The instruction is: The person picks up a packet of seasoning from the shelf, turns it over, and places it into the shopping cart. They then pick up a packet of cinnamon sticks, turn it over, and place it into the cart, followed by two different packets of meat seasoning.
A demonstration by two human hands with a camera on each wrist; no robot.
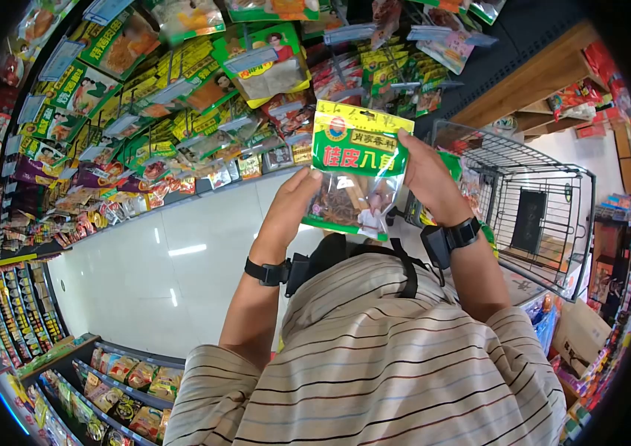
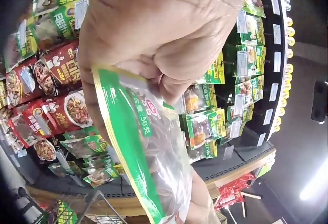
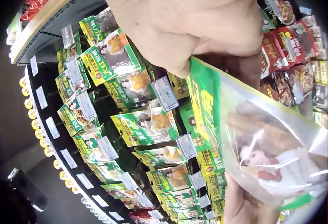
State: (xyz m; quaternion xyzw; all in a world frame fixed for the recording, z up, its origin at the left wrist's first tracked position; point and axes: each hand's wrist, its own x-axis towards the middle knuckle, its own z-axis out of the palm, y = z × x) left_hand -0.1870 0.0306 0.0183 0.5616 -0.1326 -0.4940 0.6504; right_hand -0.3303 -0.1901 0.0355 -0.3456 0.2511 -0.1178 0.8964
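A green and yellow spice packet [image 1: 360, 160] with a clear window is held upright in front of the body, dark and brown pieces showing inside. My left hand [image 1: 291, 201] pinches its left side edge, and my right hand [image 1: 425, 172] grips the upper right edge. In the left wrist view, the left hand [image 2: 164, 34] has thumb and fingers on the edge of the packet [image 2: 154, 147]. The right wrist view has the right hand [image 3: 189, 24] holding a corner of the packet [image 3: 271, 147], where a printed figure shows.
Racks of hanging packets [image 1: 204, 97] with price tags curve across the front and left. A wire shopping cart [image 1: 531, 215] stands at the right, beside wooden shelving [image 1: 523, 74]. Low shelves of bagged goods [image 1: 126, 372] are at the lower left, with tiled floor [image 1: 167, 260] between.
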